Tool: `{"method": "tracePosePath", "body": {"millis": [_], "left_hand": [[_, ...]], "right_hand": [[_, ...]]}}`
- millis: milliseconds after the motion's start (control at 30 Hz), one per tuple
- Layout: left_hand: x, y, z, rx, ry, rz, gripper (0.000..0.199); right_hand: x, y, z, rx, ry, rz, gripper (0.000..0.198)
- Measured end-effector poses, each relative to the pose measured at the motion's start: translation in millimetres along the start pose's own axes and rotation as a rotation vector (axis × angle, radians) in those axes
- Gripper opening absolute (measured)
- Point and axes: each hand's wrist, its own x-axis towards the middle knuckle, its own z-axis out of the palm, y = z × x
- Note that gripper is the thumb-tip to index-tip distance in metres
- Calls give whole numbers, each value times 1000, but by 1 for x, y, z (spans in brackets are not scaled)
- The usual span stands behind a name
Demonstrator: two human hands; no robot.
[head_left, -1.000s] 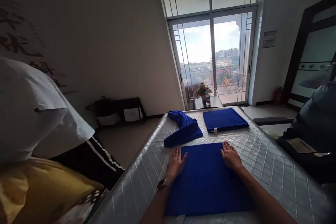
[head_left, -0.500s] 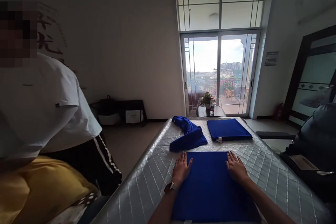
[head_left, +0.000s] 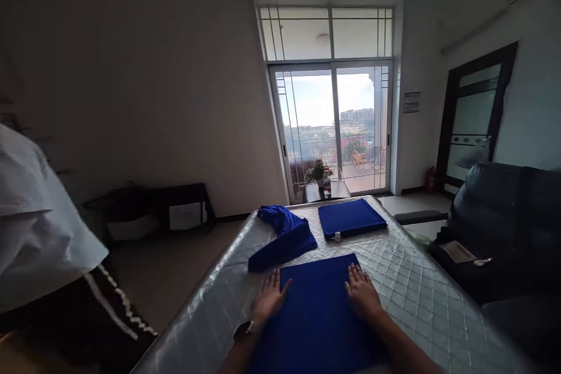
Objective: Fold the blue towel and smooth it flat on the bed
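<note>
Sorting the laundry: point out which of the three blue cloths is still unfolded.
The crumpled blue cloth at the far left of the table; the far-right cloth is neatly folded, and the near cloth lies flat.

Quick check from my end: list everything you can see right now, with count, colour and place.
flat cloth: 1, blue, spread on the table's near end under both hands
crumpled cloth: 1, blue, far left of table
folded cloth: 1, blue, far right of table
table: 1, silver quilted cover, centre
potted plant: 1, on small stand by glass door
sofa: 1, dark, right
other person: 1, white shirt, left edge
left hand: flat on cloth's left edge
right hand: flat on cloth's right part
</note>
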Motion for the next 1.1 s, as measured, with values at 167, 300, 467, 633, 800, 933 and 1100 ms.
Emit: {"method": "tracePosePath", "body": {"millis": [167, 300, 467, 633, 800, 933, 1100], "left_hand": [[-1, 66, 21, 89, 179, 299, 60], [-36, 152, 44, -40, 99, 560, 60], [-56, 168, 55, -65, 103, 612, 58], [-47, 88, 49, 21, 74, 539, 54], [-51, -7, 51, 10, 22, 302, 62], [-64, -46, 56, -79, 90, 159, 73], [-70, -45, 57, -127, 111, 197, 75]], "right_hand": [[1, 1, 2, 78, 19, -12, 65], [0, 6, 5, 91, 32, -67, 63], [-2, 6, 4, 118, 34, -49, 63], [-2, 3, 1, 153, 52, -35, 64], [-2, 3, 2, 149, 58, -39, 64], [-3, 3, 2, 121, 41, -33, 65], [-7, -6, -8, 38, 90, -49, 62]]}}
